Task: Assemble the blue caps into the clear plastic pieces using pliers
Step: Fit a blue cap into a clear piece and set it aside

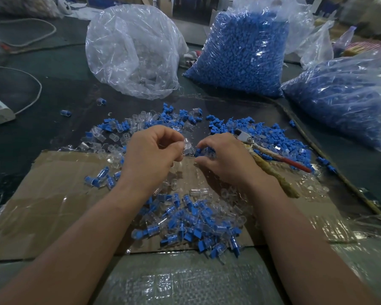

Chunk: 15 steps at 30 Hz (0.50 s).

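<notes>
Cardboard sheet (53, 194), taped and glossy, nearest on the counter (53, 89). On it, a heap of finished pieces (191, 223), blue inside clear.

Above the heap the two hands meet. Left hand (150, 157) pinches one clear piece (187, 147) between thumb and forefinger, other fingers curled under. Right hand (226, 160) has its fingertips curled on a blue cap (201, 151), just beside the clear piece. Whether cap and piece touch, cannot tell. Pliers (245, 137) lie against the outer side of the right hand, head pointing away, one handle red, one wrapped in tan. Gripped or merely resting there, cannot tell.

Handling, as judged: both parts small, light, hard moulded plastic. Clear one looks smooth, likely slippery, thin-walled; may crack under a hard squeeze. Best taken by its sides, mouth left free toward the cap. Cap best held by its broad head, stem leading. Pliers should press squarely and gently.

Beyond: loose clear pieces (119, 133) to the left, loose blue caps (273, 137) to the right. Farthest: a clear bag (134, 51) and a bag of blue caps (242, 56).
</notes>
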Each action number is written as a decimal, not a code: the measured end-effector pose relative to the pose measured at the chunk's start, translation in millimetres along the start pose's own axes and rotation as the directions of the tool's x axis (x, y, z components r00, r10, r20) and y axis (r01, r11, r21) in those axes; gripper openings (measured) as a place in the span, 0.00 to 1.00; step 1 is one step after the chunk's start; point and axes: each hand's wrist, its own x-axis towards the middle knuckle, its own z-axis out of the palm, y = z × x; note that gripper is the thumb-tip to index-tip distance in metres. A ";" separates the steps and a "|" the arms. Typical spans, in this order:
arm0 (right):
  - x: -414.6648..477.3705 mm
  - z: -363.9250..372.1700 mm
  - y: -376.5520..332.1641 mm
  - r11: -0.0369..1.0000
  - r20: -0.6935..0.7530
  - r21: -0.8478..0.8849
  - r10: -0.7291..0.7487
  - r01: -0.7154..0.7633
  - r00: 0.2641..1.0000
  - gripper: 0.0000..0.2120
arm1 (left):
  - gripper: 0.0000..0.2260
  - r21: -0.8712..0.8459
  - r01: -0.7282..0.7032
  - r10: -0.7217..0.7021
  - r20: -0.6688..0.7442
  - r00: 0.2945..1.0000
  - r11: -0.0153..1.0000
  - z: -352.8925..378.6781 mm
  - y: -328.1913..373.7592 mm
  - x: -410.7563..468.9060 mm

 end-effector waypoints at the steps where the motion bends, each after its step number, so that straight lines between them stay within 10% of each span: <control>1: -0.1 0.1 0.7 1.000 0.006 -0.009 0.002 -0.002 1.000 0.13 | 0.10 -0.002 0.001 -0.001 0.001 1.000 1.000 0.0 0.2 -0.1; 15: 5.9 1.2 0.9 0.996 0.014 -0.071 0.062 -0.060 0.998 0.11 | 0.10 0.003 0.004 -0.004 0.015 1.000 1.000 0.3 -0.4 -0.8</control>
